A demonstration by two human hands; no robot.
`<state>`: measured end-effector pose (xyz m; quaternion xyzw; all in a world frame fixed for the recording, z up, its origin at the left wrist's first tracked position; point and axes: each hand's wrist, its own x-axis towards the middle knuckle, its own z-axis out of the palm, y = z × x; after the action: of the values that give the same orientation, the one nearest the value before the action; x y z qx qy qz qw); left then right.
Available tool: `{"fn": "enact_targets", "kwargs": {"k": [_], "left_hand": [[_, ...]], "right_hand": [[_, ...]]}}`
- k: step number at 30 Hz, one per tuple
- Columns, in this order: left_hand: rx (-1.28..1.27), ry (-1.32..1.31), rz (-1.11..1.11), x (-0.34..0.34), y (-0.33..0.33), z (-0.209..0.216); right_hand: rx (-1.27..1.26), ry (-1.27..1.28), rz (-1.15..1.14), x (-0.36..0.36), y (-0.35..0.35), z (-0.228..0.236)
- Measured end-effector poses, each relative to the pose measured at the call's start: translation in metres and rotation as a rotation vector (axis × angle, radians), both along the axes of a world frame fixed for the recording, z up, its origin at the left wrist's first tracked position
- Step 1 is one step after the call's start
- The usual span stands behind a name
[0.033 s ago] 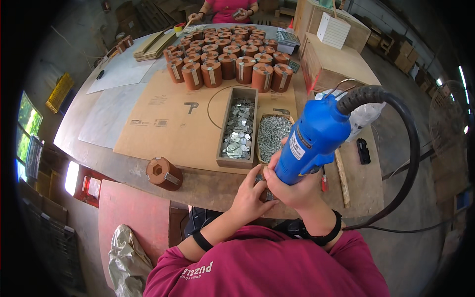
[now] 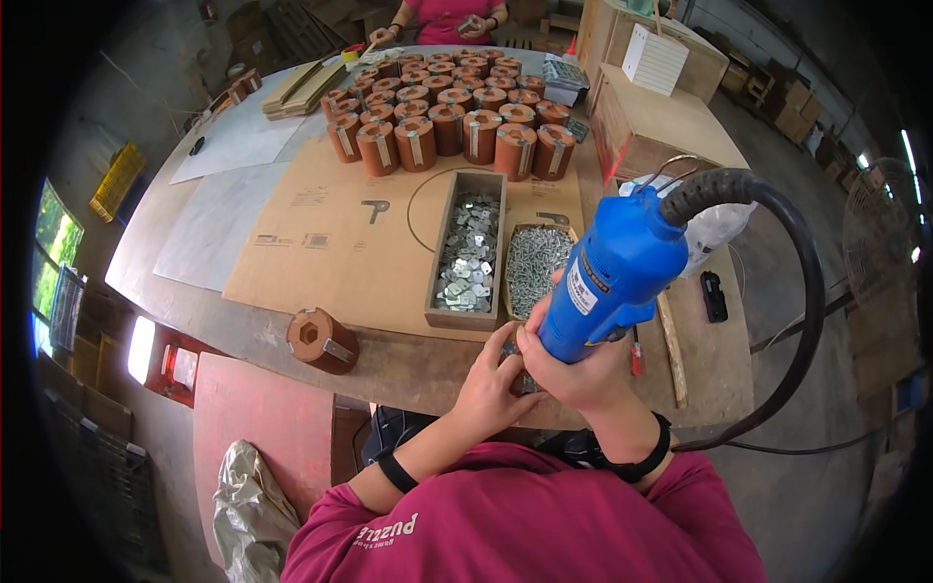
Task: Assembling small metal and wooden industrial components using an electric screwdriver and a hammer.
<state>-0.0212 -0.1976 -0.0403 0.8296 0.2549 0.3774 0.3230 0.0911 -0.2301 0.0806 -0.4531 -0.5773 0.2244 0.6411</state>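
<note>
My right hand is wrapped round a blue electric screwdriver, its body slanting up to the right and its thick black cable looping down. Just beside it, my left hand grips a small dark piece at the table's front edge. Fingers cover most of that piece, so its kind is unclear. The screwdriver's tip is hidden behind my hands. Beyond them stand a long wooden box of small flat metal plates and a shallow tray of screws. To the left sits a single brown cylinder with a hexagonal hole.
Many brown cylinders crowd the table's far half. Flat cardboard covers the middle. At right lie a red-handled screwdriver, a wooden stick and a black object. Across the table, a co-worker holds a small piece.
</note>
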Motion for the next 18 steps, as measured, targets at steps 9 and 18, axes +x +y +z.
{"fn": "enact_targets", "kwargs": {"k": [9,18], "left_hand": [[0.034,0.032,0.040,-0.001,-0.003,0.006],[0.043,0.053,0.039,-0.001,-0.002,0.003]], "right_hand": [[-0.048,0.095,0.012,0.004,0.002,-0.010],[-0.048,0.149,0.056,0.007,0.004,-0.013]]}}
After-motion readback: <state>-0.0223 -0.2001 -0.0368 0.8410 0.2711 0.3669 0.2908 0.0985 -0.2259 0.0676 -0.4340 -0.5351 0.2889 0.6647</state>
